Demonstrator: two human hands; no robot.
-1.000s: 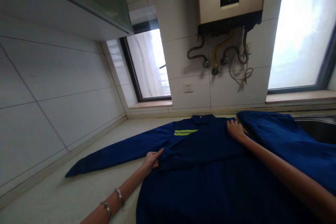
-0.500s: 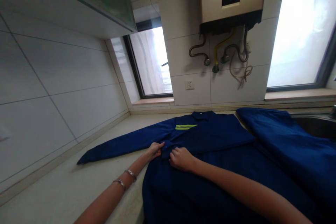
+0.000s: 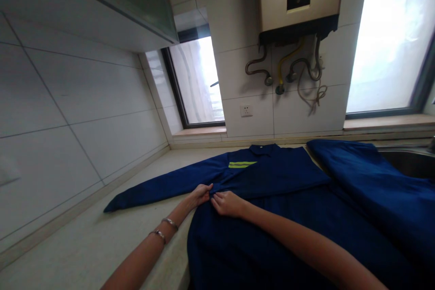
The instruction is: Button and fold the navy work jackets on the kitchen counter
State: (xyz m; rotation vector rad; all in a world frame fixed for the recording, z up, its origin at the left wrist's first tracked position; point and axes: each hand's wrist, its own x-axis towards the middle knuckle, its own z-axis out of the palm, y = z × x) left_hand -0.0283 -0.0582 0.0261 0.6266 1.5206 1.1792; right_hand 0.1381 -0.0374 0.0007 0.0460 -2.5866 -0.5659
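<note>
A dark blue work jacket (image 3: 268, 176) with a collar and a yellow-green reflective strip lies spread over the counter. One sleeve stretches out to the left, and the lower part hangs over the counter's front edge. My left hand (image 3: 201, 193), with two bracelets on its forearm, pinches the jacket's cloth at the left side, thumb on top. Close beside it, my right hand (image 3: 224, 202) is closed on the same bit of cloth, its fingertips curled under and partly hidden. The two hands almost touch.
More blue cloth (image 3: 367, 167) lies to the right, next to a metal sink (image 3: 408, 163). A water heater (image 3: 301, 0) with pipes hangs on the tiled wall above a socket (image 3: 246, 110). A cabinet (image 3: 112, 4) overhangs the pale counter (image 3: 84, 240) at upper left.
My right hand has moved slightly left along the cloth, closer to my left hand. My left hand keeps its pinch. The heater's display now shows a green light.
</note>
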